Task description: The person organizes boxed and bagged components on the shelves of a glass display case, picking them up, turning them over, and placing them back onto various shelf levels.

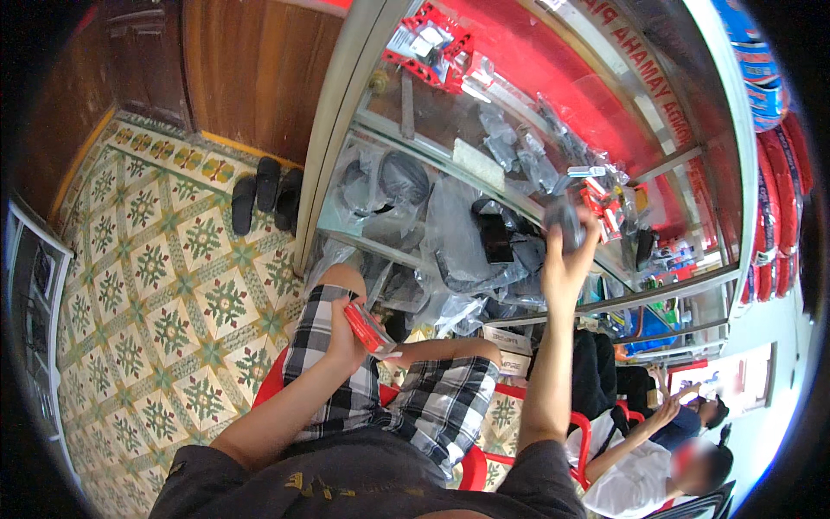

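My left hand (343, 340) rests over my thigh and grips a small red packet (369, 329) with a clear part along one side. Reaching forward to the glass display case (447, 152), my right hand (570, 259) holds up a dark, rounded item (563, 224) that is blurred. Just beyond it on the upper shelf lie red and white boxes (603, 211) and clear bags of small parts (535, 162). On the shelf below sit large plastic-wrapped dark parts (467, 253), with a black phone-like slab (496, 239) on top.
Cardboard boxes (509, 340) bearing writing stand under the case. Seated people (632, 457) are close by on my right. Black slippers (256, 194) lie on the patterned tile floor (194, 292) by a wooden door (253, 71). Red wrapped packs (775, 194) are stacked beyond the case.
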Available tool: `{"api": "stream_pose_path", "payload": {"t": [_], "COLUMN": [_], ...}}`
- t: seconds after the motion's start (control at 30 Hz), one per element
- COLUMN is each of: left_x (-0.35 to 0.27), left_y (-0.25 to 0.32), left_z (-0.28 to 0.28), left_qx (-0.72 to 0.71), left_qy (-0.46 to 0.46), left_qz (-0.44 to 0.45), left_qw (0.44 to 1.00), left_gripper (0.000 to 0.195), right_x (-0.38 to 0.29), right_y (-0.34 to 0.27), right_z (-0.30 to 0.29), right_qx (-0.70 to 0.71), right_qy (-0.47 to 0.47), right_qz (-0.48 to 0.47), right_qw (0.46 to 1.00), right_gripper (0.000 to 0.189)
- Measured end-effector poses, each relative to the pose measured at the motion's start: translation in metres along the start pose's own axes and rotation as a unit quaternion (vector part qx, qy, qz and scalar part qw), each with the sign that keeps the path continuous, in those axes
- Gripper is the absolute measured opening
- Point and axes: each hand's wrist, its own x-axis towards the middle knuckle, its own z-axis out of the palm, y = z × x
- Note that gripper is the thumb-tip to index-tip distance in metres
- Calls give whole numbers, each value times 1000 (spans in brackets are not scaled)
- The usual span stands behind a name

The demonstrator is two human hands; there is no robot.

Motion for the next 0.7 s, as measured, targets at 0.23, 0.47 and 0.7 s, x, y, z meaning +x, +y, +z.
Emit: {"api": "stream_pose_path", "payload": {"t": [0.23,0.47,0.7], "left_x": [5,-1,-12], "left_y": [2,2,17], "left_z": [0,8,10], "left_qx": [-14,10,-55], "left_qy": [-34,-95,-157], "left_qz": [12,15,-35], "left_qw": [999,995,985], "left_gripper": [42,40,40], "right_x": [113,133,4], "right_y": [23,49,-49], "right_z": [58,83,58], "right_qx": [-266,-342,-86], "right_qy": [-129,-201,-308], "right_qz": [-221,-122,-220], "right_qw": [930,910,922], "right_gripper": [35,43,55]}}
